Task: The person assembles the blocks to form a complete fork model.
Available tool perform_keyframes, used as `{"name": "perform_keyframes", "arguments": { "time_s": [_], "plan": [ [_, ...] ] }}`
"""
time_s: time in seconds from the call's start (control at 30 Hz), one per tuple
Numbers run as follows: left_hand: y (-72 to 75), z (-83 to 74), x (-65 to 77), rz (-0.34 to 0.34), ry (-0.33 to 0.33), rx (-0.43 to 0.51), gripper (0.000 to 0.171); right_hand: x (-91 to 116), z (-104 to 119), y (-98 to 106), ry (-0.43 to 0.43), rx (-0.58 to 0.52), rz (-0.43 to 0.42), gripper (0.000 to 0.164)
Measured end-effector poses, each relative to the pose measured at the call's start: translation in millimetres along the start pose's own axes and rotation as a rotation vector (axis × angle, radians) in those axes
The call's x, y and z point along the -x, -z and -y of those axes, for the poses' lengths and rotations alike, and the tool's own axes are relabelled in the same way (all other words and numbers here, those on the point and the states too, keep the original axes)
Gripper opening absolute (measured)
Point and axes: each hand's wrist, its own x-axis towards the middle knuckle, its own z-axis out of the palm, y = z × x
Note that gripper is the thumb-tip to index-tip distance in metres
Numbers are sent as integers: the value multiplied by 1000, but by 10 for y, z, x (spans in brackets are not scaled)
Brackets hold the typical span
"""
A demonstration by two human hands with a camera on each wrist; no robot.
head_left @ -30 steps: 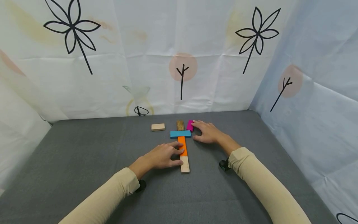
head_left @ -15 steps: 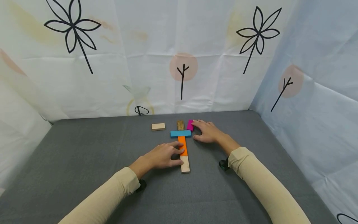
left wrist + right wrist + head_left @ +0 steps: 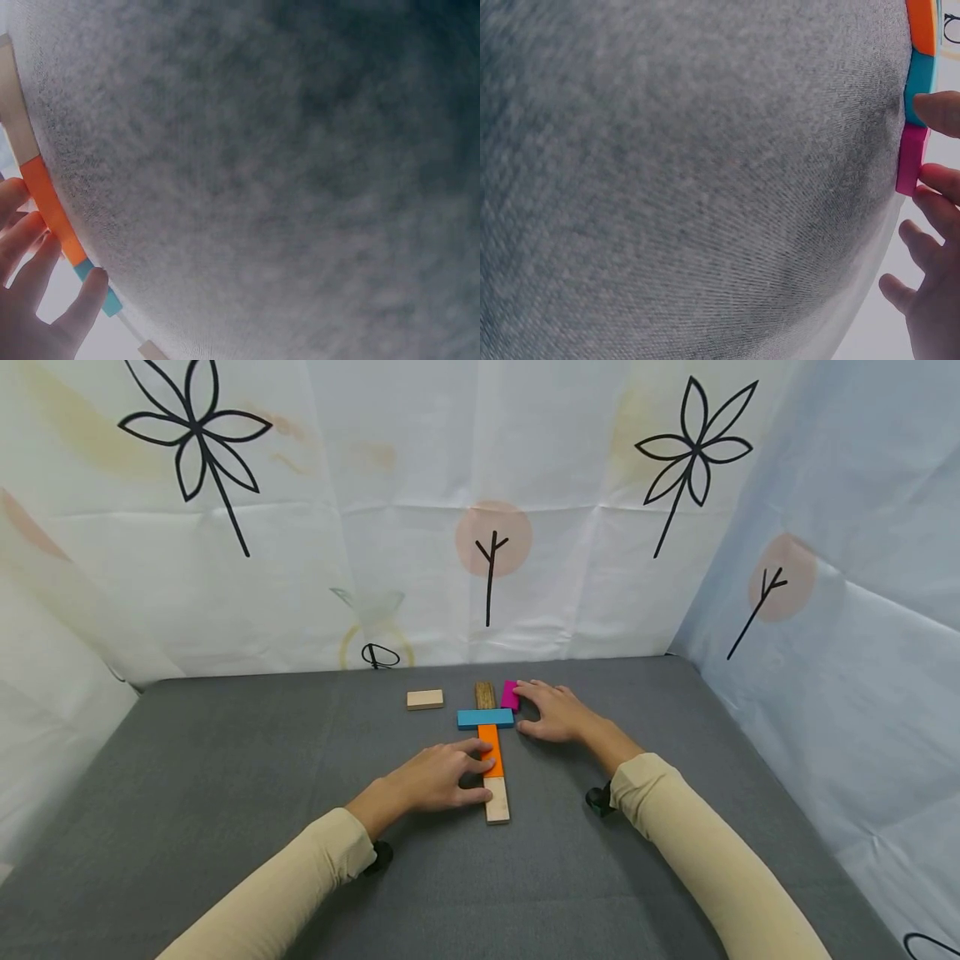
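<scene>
On the grey cloth lies a row of flat wooden blocks: a pale block [image 3: 497, 806] nearest, an orange block [image 3: 498, 756] beyond it, a blue block [image 3: 485, 719] set crosswise, and a brown patterned block [image 3: 485, 695] behind. My left hand [image 3: 438, 777] rests its fingertips on the orange block, its thumb by the pale one. A magenta block [image 3: 509, 695] stands at the blue block's right end. Fingertips of my right hand [image 3: 561, 715] touch it, with the thumb apart and lower. In the right wrist view the magenta block [image 3: 910, 159] adjoins the blue block [image 3: 919, 84].
Another pale block [image 3: 425, 699] lies apart, left of the brown one. The grey cloth surface [image 3: 225, 793] ends at a white printed fabric wall [image 3: 300, 568] behind, with a further fabric wall [image 3: 862, 677] on the right.
</scene>
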Motion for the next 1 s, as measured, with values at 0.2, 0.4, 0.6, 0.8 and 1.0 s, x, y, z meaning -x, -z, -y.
{"name": "perform_keyframes", "arguments": {
  "time_s": [0.2, 0.4, 0.6, 0.8, 1.0],
  "plan": [
    [-4, -2, -4, -5, -3, 0, 53, 22, -11, 5, 14, 12, -10, 66],
    [-3, 1, -15, 3, -1, -6, 53, 94, 35, 35, 64, 17, -18, 64],
    [7, -2, -15, 16, 6, -8, 54, 198, 124, -18, 143, 51, 23, 66],
    [12, -6, -18, 21, 3, -14, 53, 290, 197, -101, 183, 84, 69, 69],
    [19, -12, -16, 18, -3, -13, 54, 345, 226, -135, 236, 88, 69, 66]
  ]
}}
